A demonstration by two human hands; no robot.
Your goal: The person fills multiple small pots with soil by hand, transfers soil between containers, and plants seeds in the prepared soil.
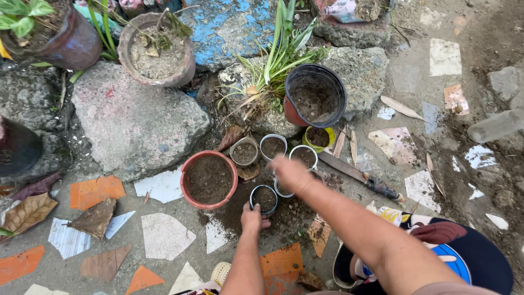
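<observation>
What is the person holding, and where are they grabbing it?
The left hand grips a small soil-filled cup at its near rim. The right hand is blurred; cannot tell.

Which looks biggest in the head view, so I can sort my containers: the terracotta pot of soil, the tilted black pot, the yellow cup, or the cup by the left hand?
1. Terracotta pot
2. Tilted black pot, close behind; it sits farther off, so unsure
3. Yellow cup and cup by the left hand: alike

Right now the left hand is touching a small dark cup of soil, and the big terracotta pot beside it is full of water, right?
Not quite. The head view shows the left hand at the small dark cup, but the big terracotta pot beside it holds dark soil, not water.
</observation>
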